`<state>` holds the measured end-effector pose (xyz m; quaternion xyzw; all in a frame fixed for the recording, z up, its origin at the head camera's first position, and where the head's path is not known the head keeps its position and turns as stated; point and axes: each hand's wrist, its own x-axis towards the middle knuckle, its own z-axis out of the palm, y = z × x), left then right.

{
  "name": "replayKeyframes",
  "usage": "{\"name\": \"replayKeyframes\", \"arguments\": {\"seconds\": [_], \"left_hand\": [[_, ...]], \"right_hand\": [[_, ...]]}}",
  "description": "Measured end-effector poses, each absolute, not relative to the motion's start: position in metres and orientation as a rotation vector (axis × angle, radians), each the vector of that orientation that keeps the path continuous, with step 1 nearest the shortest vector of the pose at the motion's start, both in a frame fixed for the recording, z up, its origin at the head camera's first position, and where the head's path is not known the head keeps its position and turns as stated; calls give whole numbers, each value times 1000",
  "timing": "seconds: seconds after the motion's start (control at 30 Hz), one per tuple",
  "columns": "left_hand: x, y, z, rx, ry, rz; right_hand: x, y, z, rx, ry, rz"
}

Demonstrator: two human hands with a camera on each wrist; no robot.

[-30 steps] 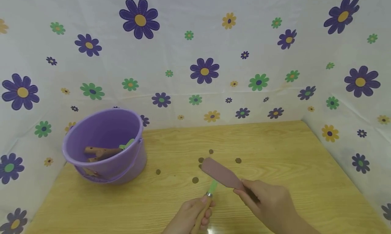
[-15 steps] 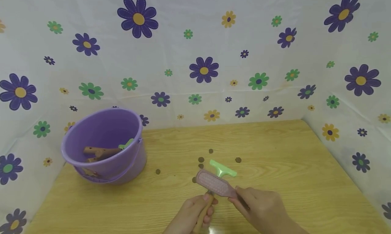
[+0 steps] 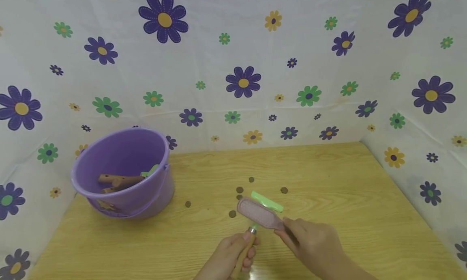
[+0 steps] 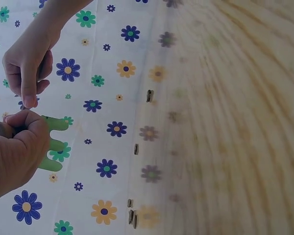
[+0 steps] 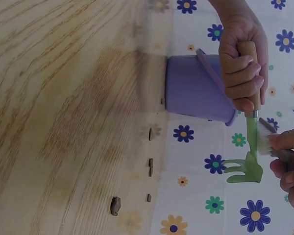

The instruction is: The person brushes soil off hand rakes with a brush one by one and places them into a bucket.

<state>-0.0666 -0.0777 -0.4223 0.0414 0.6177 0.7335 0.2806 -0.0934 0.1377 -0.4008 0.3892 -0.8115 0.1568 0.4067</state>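
My left hand grips the wooden handle of a small green hand rake. The rake's tines stick out beyond the fist in the left wrist view. In my right hand is a brush with a dull pinkish-purple back, pinched by its handle between thumb and fingers. Pale bristles lie right against the rake's green neck in the right wrist view. From the head, the brush crosses over the rake and hides its neck. Both tools are held above the table.
A purple bucket stands at the left, with brown wood-like pieces and a green thing inside. Several small brown bits lie scattered on the wooden table. Flowered white cloth hangs at the back and sides.
The brush first slid from over the rake's head toward its handle, tilting as it went, then moved back slightly toward the head. The left hand keeps the rake nearly still.
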Motion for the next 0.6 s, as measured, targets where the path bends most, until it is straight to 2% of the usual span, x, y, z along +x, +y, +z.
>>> {"name": "replayKeyframes", "arguments": {"seconds": [0.6], "left_hand": [[-67,-84,-429,118,1650,1950]], "right_hand": [[-113,147,-401,927,-2069,340]]}}
